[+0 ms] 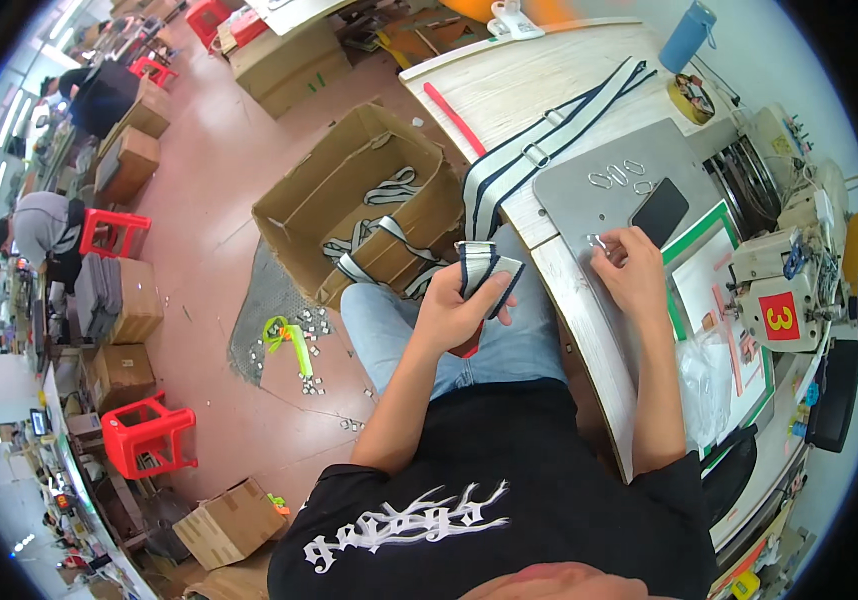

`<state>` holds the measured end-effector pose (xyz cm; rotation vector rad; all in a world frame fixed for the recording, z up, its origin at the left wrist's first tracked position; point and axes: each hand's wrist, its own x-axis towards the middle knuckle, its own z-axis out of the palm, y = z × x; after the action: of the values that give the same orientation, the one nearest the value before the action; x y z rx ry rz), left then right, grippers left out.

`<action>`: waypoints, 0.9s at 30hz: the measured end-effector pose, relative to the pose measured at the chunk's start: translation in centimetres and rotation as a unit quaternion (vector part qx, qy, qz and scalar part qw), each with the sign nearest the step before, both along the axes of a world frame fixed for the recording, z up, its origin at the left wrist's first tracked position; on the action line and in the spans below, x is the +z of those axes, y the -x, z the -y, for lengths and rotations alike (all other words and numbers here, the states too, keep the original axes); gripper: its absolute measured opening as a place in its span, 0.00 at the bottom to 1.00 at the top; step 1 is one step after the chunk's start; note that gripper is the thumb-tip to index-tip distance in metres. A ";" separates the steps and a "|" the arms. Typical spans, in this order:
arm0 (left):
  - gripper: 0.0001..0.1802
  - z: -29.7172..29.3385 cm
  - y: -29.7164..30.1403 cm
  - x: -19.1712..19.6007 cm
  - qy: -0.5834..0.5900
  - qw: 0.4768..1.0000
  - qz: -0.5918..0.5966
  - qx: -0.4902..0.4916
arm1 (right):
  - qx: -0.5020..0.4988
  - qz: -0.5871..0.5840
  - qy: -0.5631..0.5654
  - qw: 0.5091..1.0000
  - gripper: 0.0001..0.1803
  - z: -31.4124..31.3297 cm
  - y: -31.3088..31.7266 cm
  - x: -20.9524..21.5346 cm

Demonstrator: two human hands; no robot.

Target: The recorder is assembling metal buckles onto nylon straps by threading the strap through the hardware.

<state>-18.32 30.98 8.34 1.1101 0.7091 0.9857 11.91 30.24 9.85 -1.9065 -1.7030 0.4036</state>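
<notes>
My left hand (452, 308) is closed around folded ends of a white webbing strap (479, 268) with dark navy edges, held above my lap. At the table's near edge, my right hand (631, 270) pinches a small shiny metal loop (597, 243) between thumb and fingers. Just beyond it, several oval metal loops (617, 175) lie on the grey metal plate (581, 205). A black phone (660, 208) rests beside them. Another length of striped strap (574, 122), with metal loops on it, stretches across the table and hangs over its edge.
An open cardboard box (299, 205) holding more striped straps stands left of my legs. A sewing machine (784, 300) is at the right, with a green-edged board (749, 400) before it. A blue bottle (687, 38) stands at the back. Red stools (149, 437) line the left aisle.
</notes>
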 end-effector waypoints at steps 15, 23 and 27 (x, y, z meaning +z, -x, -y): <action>0.06 0.5 0.9 1.2 -0.044 0.996 -0.072 -0.035 | 0.264 -0.234 -0.050 0.934 0.15 1.5 9.0 5.6; 0.05 0.2 1.3 0.7 -0.155 0.974 -0.158 -0.037 | 0.257 -0.271 -0.017 0.928 0.13 1.4 8.9 5.1; 0.06 0.3 1.5 0.3 -0.148 0.981 -0.117 -0.036 | 0.214 -0.228 -0.021 0.950 0.12 2.0 9.6 4.1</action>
<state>-19.86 30.69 8.61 1.5201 0.7204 0.9269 2.35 28.27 13.91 -1.2671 -1.7645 0.8896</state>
